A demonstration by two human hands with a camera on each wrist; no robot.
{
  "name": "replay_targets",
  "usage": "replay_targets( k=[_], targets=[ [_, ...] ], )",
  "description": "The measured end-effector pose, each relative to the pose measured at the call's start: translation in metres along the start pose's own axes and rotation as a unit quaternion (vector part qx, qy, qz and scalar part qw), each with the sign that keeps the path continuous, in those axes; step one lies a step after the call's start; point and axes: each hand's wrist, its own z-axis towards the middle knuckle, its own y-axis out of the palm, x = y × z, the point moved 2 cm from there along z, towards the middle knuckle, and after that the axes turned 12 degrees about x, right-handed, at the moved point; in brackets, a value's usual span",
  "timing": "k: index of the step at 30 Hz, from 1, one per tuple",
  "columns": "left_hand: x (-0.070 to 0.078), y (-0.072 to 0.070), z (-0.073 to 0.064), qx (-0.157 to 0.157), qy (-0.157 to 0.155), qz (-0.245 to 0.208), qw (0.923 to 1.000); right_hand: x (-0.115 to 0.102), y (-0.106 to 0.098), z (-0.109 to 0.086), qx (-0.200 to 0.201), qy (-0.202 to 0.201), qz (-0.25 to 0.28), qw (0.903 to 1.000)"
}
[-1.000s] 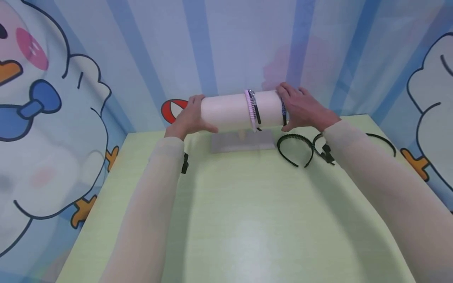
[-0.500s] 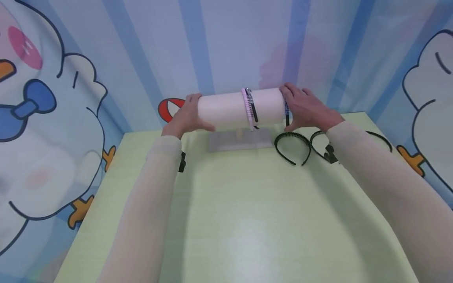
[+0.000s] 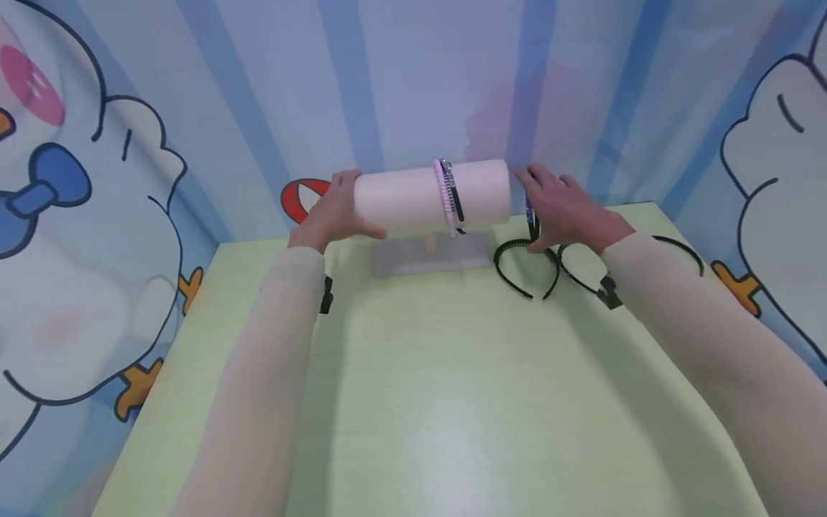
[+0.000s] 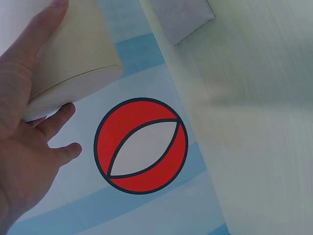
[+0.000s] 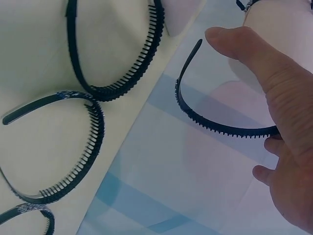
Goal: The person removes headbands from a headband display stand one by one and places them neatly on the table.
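A pale cylindrical headband stand (image 3: 400,201) lies level on a post over a flat grey base (image 3: 400,260). Its left end is gripped by my left hand (image 3: 334,212), thumb in front and fingers behind, partly hidden. Around its middle sit a pink headband (image 3: 446,201) and a dark, glittery headband (image 3: 456,197) side by side. Just off the right end, my right hand (image 3: 568,208) holds a dark toothed headband (image 5: 210,124), ends toward the stand in the right wrist view. That view shows the thumb (image 5: 244,46) near one tip, while the other side disappears behind the hand.
On the light table (image 3: 413,388) at the right lie several dark headbands, including a toothed one (image 5: 100,137) and another (image 5: 159,29). A striped blue cloth backdrop (image 3: 426,79) stands close behind the stand, with cartoon birds at both sides.
My right hand has moved right, drawing the dark headband off the stand's right end, which now shows bare. My left hand keeps its grip on the other end.
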Motion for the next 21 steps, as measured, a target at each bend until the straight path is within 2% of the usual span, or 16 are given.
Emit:
replay_targets(
  k=[6,13,21],
  targets=[
    [0.003,-0.001,0.002,-0.003,-0.001,0.01,0.9999,0.006,0.002,-0.016,-0.019,0.011,-0.01,0.9997],
    [0.004,0.0,0.0,0.0,0.006,-0.001,1.0,0.011,0.004,-0.038,-0.04,0.014,-0.019,0.9989],
    [0.005,-0.002,-0.001,-0.006,0.006,0.0,1.0,0.028,0.005,-0.066,-0.078,0.046,-0.031,0.9954]
  ],
)
